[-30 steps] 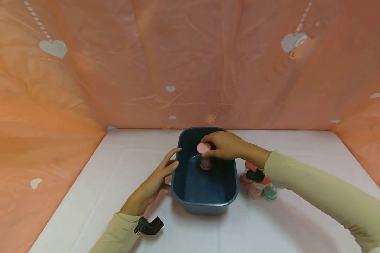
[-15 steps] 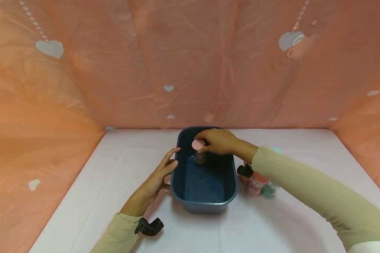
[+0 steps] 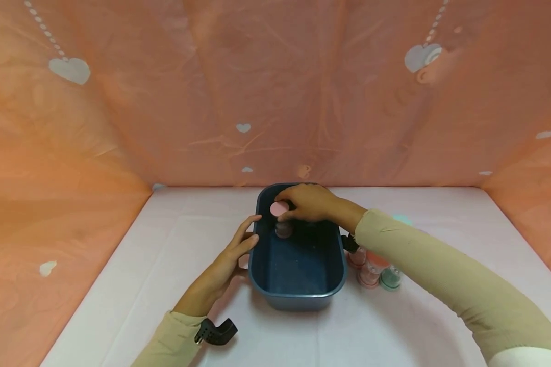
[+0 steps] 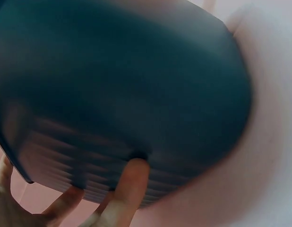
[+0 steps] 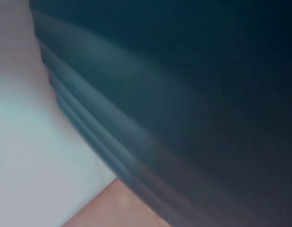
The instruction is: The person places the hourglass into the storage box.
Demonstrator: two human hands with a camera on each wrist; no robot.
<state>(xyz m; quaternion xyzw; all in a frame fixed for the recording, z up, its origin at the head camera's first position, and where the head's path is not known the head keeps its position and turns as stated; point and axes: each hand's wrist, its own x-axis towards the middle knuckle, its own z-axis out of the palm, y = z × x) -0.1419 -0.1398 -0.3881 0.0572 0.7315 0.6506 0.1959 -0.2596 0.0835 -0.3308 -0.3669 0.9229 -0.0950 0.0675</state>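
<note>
In the head view my right hand [image 3: 308,203] reaches into a dark blue bin [image 3: 297,295]. Its thumb and fingers grip a sand timer [image 3: 279,208] by its pink disc top. The timer stands upright near the left wall at the back; whether its base touches the floor I cannot tell. My left hand [image 3: 227,261] rests against the bin's outer left side, fingers fairly straight. Up close in the left wrist view, its fingertips [image 4: 135,172] touch the ribbed outer wall. The right wrist view shows only the bin's side [image 5: 136,94], with the hand hidden.
Several more sand timers [image 3: 370,275] with pink, red and green ends cluster right of the bin, partly under the right sleeve [image 3: 422,260]. A white table surface [image 3: 193,214] lies around it. An orange sheet with hearts [image 3: 275,92] hangs behind and at both sides.
My right hand has moved left and slightly back inside the bin with the sand timer, toward the left wall. The left hand has stayed put.
</note>
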